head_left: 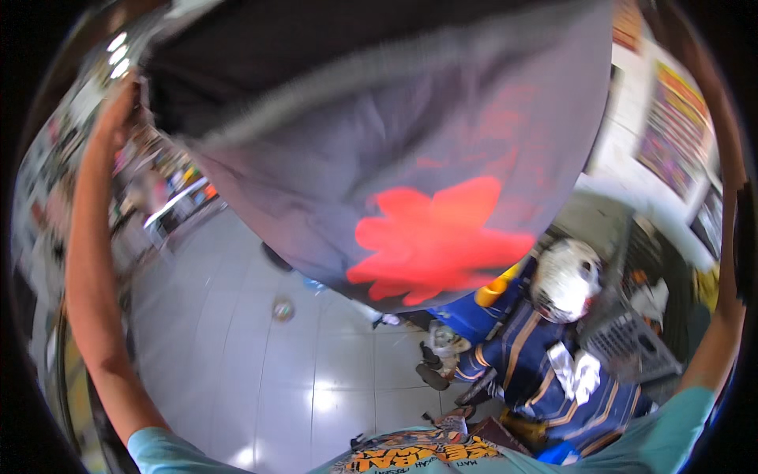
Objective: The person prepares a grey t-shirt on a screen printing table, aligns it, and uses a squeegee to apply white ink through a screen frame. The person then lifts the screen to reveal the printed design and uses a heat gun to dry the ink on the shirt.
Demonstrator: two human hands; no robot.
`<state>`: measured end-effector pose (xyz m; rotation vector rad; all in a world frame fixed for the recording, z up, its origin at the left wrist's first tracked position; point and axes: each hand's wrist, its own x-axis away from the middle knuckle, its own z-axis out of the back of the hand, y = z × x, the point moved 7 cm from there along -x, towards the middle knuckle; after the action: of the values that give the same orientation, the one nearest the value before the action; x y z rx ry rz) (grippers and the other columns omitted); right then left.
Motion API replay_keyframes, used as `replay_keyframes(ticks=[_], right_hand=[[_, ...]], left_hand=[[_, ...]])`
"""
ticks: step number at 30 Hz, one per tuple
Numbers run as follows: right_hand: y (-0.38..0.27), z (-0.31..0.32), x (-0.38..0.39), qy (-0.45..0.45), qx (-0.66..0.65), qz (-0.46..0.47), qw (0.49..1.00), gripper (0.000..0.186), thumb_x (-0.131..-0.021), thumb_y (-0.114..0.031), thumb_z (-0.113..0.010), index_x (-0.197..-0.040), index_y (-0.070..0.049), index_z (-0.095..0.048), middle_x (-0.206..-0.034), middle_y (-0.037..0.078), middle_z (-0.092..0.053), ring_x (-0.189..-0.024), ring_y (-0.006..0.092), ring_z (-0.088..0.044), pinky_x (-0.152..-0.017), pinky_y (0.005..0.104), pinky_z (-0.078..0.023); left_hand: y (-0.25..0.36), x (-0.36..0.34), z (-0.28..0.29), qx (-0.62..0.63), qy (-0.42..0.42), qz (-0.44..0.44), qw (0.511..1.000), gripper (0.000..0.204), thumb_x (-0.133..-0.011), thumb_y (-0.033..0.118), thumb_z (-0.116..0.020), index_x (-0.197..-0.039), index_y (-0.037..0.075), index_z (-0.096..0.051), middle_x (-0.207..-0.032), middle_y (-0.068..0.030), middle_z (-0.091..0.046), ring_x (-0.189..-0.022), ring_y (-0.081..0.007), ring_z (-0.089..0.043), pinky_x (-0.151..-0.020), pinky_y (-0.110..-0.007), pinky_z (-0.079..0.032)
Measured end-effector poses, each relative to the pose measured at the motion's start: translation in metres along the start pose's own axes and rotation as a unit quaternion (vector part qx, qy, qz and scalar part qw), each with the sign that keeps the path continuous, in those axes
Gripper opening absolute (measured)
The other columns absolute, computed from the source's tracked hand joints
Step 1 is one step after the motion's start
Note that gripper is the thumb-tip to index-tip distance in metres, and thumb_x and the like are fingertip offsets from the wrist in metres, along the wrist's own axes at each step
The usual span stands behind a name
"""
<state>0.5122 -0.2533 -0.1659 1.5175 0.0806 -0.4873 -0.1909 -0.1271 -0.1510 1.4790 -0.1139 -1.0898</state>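
1. Head view: a grey garment with a dark upper part and a red splash-shaped print hangs spread across the top and middle of the picture, held up high in front of the camera.
2. The left hand is raised at the upper left, its arm running up from the lower edge; it is at the garment's left upper corner and seems closed on the cloth there, though blur hides the fingers.
3. The right arm climbs the right rim; the right hand itself is lost in the dark edge, so I cannot tell whether it grips the garment.
4. The two arms are wide apart, the garment stretched between them.
5. Below the garment lies a pale tiled floor.
6. At the lower right another person in a dark blue top with orange stripes crouches low, just beside a grey plastic basket.
7. A yellow-and-blue object shows just under the garment's lower edge.
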Motion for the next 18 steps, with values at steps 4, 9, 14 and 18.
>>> replay_keyframes(ticks=[4,9,14,18], right_hand=[[-0.187,0.025,-0.071,0.126,-0.09,0.31,0.938,0.048,-0.08,-0.031,-0.06,-0.12,-0.005,-0.066,-0.127,0.016,-0.061,-0.117,0.0313,-0.056,-0.102,0.0422,-0.044],[-0.445,0.074,-0.078,0.294,-0.273,0.543,0.737,0.036,-0.085,-0.028,-0.057,-0.106,-0.005,-0.074,-0.133,0.018,-0.061,-0.116,0.0293,-0.06,-0.108,0.0409,-0.042],[-0.66,0.105,-0.149,-0.064,-0.81,0.309,0.494,0.033,-0.099,-0.033,-0.051,-0.112,-0.007,-0.066,-0.085,0.011,-0.065,-0.074,0.0318,-0.066,-0.077,0.0415,-0.055],[-0.78,0.119,-0.185,-0.203,-0.906,0.211,0.306,0.033,-0.099,-0.033,-0.051,-0.112,-0.007,-0.066,-0.086,0.01,-0.065,-0.075,0.0314,-0.066,-0.077,0.0413,-0.055]], left_hand=[[-0.095,0.151,0.088,0.14,-0.072,0.154,0.976,0.049,-0.105,0.048,-0.044,-0.129,0.009,-0.061,-0.111,-0.0053,-0.071,-0.094,-0.0175,-0.069,-0.09,-0.037,-0.055],[-0.142,0.276,0.117,0.218,-0.051,0.233,0.946,0.041,-0.107,0.036,-0.043,-0.123,0.005,-0.064,-0.118,-0.007,-0.07,-0.103,-0.0186,-0.067,-0.096,-0.038,-0.053],[-0.148,0.423,0.057,0.01,-0.081,0.08,0.993,0.025,-0.101,0.025,-0.058,-0.105,0.002,-0.068,-0.1,-0.0033,-0.07,-0.093,-0.0135,-0.061,-0.088,-0.03,-0.048],[-0.197,0.556,-0.052,-0.134,-0.182,0.171,0.959,0.025,-0.094,0.029,-0.061,-0.095,0.005,-0.068,-0.086,-0.0174,-0.07,-0.08,-0.0402,-0.066,-0.073,-0.046,-0.052]])
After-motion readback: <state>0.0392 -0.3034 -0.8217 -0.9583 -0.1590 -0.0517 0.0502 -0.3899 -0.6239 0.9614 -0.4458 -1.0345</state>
